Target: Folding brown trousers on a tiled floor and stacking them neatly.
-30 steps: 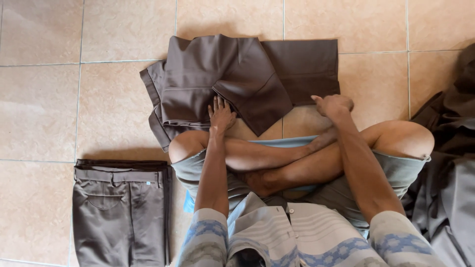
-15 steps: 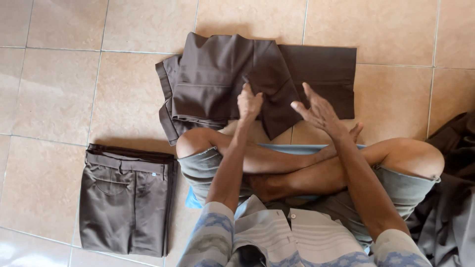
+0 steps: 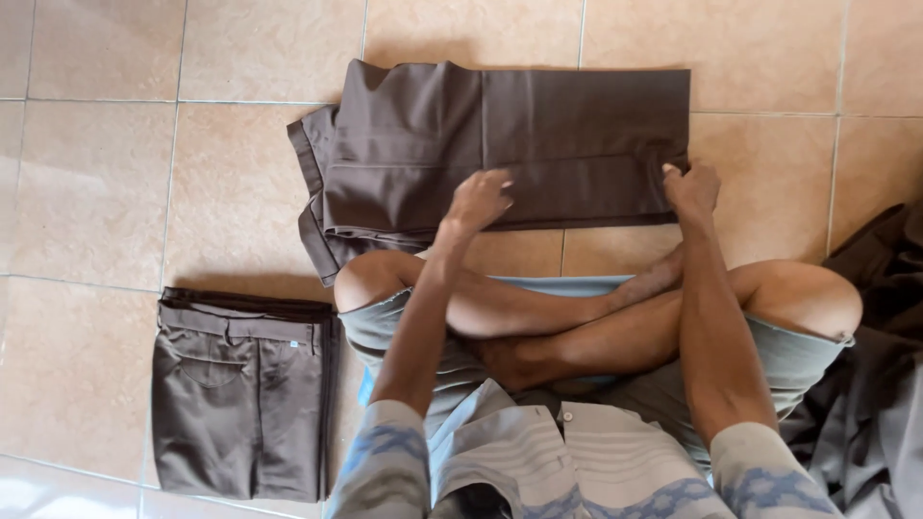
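Seated cross-legged on the tiled floor (image 3: 115, 192), a person folds brown trousers (image 3: 500, 144): left hand (image 3: 478, 199) flat and released, smoothing; right hand (image 3: 690, 187) pinching the near right corner. Another fold seems due next.

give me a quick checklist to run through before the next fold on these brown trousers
1. Left hand flat on the brown trousers: ok.
2. Right hand at the right end of the near edge: ok; whether it pinches the cloth, cannot tell.
3. Legs lying flat in one straight band: ok.
4. Waistband end at the left squared up: not ok, layers stick out unevenly.
5. Tiled floor free beside the garment: ok.
6. Folded trousers lying apart at the left: ok.
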